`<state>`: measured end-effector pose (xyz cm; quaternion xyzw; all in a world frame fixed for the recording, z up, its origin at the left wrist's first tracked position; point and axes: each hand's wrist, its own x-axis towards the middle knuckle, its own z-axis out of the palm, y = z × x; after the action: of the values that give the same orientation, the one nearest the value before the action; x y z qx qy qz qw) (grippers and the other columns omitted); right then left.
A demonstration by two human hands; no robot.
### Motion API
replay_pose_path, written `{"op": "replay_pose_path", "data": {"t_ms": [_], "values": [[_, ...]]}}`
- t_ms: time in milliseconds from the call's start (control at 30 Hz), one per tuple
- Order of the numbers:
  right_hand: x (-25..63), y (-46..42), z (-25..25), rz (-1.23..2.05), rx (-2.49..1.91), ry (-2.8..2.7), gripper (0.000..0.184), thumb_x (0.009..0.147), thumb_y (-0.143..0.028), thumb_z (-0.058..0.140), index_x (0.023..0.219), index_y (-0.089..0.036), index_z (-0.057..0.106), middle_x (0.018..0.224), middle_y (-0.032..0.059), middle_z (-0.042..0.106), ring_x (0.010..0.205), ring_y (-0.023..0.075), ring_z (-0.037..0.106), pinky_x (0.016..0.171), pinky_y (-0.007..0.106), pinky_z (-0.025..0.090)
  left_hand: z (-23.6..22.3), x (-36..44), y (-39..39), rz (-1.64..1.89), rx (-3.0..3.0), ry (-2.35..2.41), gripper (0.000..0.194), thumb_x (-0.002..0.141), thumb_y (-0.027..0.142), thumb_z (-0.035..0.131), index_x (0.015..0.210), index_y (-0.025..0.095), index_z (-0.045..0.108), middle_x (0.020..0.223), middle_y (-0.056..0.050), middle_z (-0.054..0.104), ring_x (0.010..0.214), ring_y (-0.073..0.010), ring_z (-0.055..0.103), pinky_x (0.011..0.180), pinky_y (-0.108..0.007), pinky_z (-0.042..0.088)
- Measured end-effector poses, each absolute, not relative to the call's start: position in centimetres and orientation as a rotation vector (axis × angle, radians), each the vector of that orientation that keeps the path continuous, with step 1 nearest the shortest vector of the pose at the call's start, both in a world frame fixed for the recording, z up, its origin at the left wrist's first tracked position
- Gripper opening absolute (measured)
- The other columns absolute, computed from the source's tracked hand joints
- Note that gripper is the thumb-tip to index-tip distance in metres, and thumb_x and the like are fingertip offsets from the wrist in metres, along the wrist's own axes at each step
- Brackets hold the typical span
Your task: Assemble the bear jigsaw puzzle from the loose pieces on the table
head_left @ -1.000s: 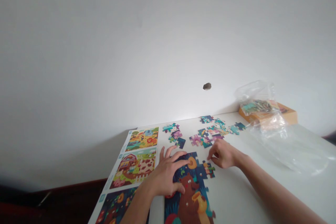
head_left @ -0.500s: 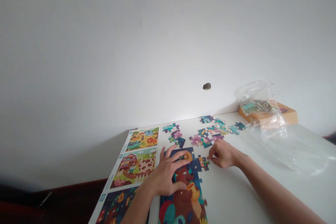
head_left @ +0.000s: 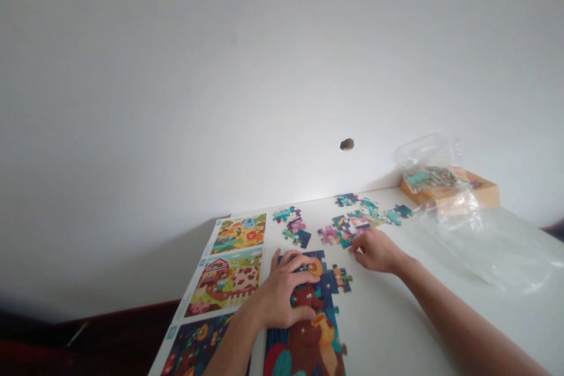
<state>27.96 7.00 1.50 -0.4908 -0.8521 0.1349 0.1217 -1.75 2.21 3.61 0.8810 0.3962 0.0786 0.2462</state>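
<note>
Dark bear puzzle [head_left: 304,341] under left hand [head_left: 282,294], fingers spread. Right hand [head_left: 374,249] half curled near loose pieces [head_left: 346,230], grip unclear.

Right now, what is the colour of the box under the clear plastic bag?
The box is yellow-orange; it shows best in the head view.

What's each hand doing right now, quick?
Left hand: open, fingers spread on the bear puzzle, gripping nothing.
Right hand: fingers curled beside the loose pieces; whether it holds one can't be told.
</note>
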Motion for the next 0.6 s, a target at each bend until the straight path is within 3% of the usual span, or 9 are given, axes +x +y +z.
{"op": "replay_pose_path", "data": {"t_ms": [100, 300, 600], "values": [[27.86, 7.07, 1.38, 0.372, -1.482, -2.445, 0.026, 0.073, -0.015, 0.055, 0.083, -0.025, 0.078, 0.078, 0.002, 0.076, 0.074, 0.0186, 0.068, 0.07, 0.025, 0.045, 3.73, -1.62, 2.06, 0.258, 2.412, 1.092, 0.054, 0.064, 0.048, 0.085, 0.114, 0.036, 0.07, 0.136, -0.003, 0.055, 0.128, -0.0347, 0.041, 0.115, -0.061, 0.011], [27.71, 7.4, 1.11, 0.292, -1.727, -2.256, 0.033, 0.09, -0.026, 0.047, 0.112, -0.026, 0.072, 0.08, 0.0044, 0.075, 0.072, 0.0196, 0.068, 0.068, 0.028, 0.045, 4.13, -1.25, 1.72, 0.288, 2.394, 1.128, 0.046, 0.064, 0.038, 0.085, 0.109, 0.036, 0.072, 0.13, -0.002, 0.058, 0.124, -0.0326, 0.044, 0.115, -0.059, 0.014], [27.61, 7.5, 1.07, 0.327, -1.786, -2.302, 0.024, 0.088, -0.028, 0.052, 0.095, -0.025, 0.075, 0.083, 0.0046, 0.075, 0.076, 0.0208, 0.069, 0.067, 0.028, 0.045, 3.55, -1.34, 1.75, 0.323, 2.392, 1.135, 0.041, 0.067, 0.035, 0.083, 0.107, 0.035, 0.072, 0.128, -0.001, 0.058, 0.123, -0.0312, 0.044, 0.115, -0.057, 0.014]]}}
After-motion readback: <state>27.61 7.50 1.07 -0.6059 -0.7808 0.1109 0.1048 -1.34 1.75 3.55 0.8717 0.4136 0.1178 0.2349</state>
